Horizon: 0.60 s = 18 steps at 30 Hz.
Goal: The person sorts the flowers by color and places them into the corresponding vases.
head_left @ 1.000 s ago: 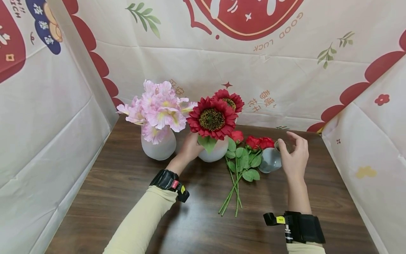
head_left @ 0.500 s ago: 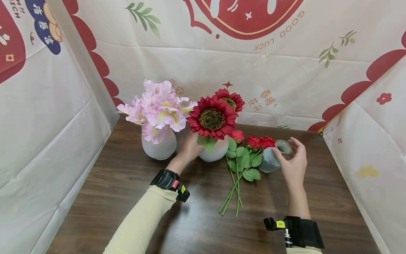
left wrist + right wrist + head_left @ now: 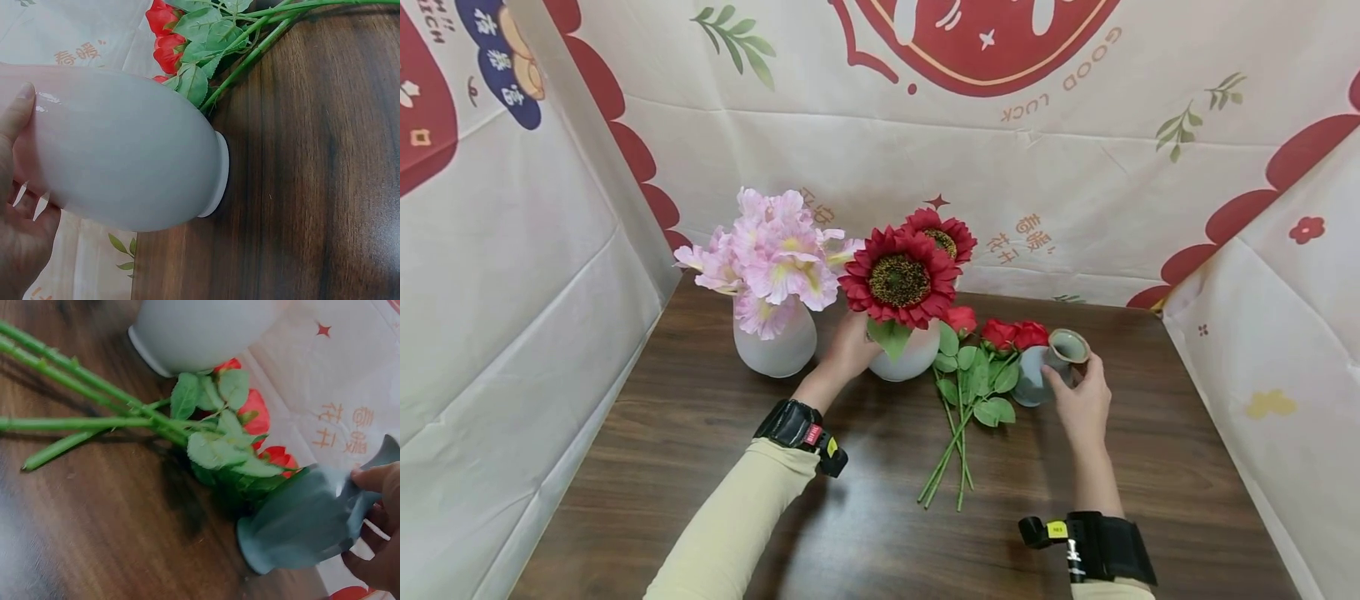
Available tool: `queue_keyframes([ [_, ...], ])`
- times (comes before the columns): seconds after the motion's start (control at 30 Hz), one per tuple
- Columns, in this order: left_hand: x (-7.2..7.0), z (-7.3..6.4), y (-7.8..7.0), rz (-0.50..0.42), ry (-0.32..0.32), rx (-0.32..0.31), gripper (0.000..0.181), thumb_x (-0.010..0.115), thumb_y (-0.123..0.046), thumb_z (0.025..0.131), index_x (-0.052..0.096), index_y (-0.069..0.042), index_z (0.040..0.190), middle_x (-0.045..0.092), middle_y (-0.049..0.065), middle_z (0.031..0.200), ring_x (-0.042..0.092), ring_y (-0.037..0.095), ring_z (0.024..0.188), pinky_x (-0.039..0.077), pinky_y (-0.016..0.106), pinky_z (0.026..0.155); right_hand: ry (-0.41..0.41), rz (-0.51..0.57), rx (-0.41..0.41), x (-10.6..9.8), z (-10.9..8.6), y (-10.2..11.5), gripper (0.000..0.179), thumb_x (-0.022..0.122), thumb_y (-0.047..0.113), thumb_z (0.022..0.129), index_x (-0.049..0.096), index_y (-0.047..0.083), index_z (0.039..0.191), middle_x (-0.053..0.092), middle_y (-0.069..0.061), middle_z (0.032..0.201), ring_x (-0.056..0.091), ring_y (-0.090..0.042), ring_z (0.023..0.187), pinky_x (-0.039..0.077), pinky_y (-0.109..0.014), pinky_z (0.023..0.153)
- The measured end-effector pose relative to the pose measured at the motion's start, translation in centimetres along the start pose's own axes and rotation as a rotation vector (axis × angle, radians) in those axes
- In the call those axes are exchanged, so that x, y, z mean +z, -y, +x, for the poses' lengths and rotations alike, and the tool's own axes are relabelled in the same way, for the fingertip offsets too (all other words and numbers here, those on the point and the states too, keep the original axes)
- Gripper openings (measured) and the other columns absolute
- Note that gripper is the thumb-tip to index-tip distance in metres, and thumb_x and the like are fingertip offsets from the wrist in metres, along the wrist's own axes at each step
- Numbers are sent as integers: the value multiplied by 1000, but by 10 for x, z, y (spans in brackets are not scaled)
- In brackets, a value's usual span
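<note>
Brown table, blue-grey vase upright, mouth up

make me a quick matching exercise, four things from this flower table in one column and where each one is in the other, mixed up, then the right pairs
Column one
1. pink flowers
2. red sunflowers
3. red roses
4. blue-grey vase

Column two
A. lying on the table, stems crossed
B. held near the top by the right hand
C. in the leftmost vase
D. in the middle vase, which the left hand grips

Right pairs: 1-C, 2-D, 3-A, 4-B
</note>
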<state>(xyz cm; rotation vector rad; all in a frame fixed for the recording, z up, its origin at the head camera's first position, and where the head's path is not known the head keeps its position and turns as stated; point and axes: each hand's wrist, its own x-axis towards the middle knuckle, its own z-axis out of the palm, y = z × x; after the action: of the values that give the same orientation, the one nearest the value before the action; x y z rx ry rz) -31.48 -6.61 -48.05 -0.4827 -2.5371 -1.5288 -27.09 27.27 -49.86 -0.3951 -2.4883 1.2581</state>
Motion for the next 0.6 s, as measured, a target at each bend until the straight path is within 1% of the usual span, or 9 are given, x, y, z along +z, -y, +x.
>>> queue_keyframes([
  [0.07,1,0,-1,-13,1,4,53,66,-12,94,48,-3,143,55,21,141,52,35,133,44,48,111,-10,-23,-15,1,-1,-5,53,73,10,89,50,-5,134,56,-29,138,54,-45,129,44,-55,108],
  [0.2,2,-3,0,-46,-6,0,50,65,-10,94,50,-2,141,57,20,139,53,35,131,45,50,110,-34,-11,-56,6,-2,-14,48,74,10,90,54,-6,130,58,-30,135,55,-46,128,45,-57,107],
  [0.27,3,-6,2,-77,-27,3,55,67,-9,93,46,-3,143,54,19,142,50,34,134,42,50,112,-45,-1,-69,8,-3,-16,47,74,10,90,54,-6,130,58,-30,134,55,-46,128,44,-56,108],
  [0.33,6,-12,5,-89,-67,-6,67,70,-8,90,37,-4,148,45,20,148,43,33,140,38,50,116,-54,8,-80,9,-4,-18,47,74,9,90,55,-6,130,59,-30,133,55,-45,128,44,-56,109],
  [0.4,11,-21,10,-86,-140,-38,79,75,-6,86,29,-4,150,35,20,151,35,33,143,34,50,118,-61,4,-87,9,-5,-19,46,74,9,90,55,-6,129,59,-29,132,56,-44,126,44,-56,108],
  [0.47,18,-35,15,-79,-214,-95,83,78,-6,83,27,-4,149,31,21,148,32,33,141,34,49,118,-60,-11,-89,8,-5,-19,46,74,10,90,55,-6,129,59,-29,132,56,-44,126,45,-56,107],
  [0.5,21,-43,17,-75,-241,-136,82,78,-8,83,27,-4,148,30,21,146,33,33,139,35,48,116,-60,-17,-89,7,-5,-19,46,74,11,90,55,-6,129,59,-29,132,57,-44,126,45,-56,107],
  [0.53,24,-50,19,-87,-261,-172,78,79,-10,84,30,-4,144,32,21,143,35,33,136,38,48,115,-60,-25,-86,5,-6,-19,46,73,11,90,55,-6,129,59,-29,132,56,-44,126,45,-56,107],
  [0.6,31,-63,22,-132,-270,-224,66,78,-12,86,38,-2,137,36,21,137,43,36,129,46,47,109,-59,-33,-81,2,-6,-19,47,73,12,91,55,-6,130,59,-29,133,56,-45,127,46,-57,106],
])
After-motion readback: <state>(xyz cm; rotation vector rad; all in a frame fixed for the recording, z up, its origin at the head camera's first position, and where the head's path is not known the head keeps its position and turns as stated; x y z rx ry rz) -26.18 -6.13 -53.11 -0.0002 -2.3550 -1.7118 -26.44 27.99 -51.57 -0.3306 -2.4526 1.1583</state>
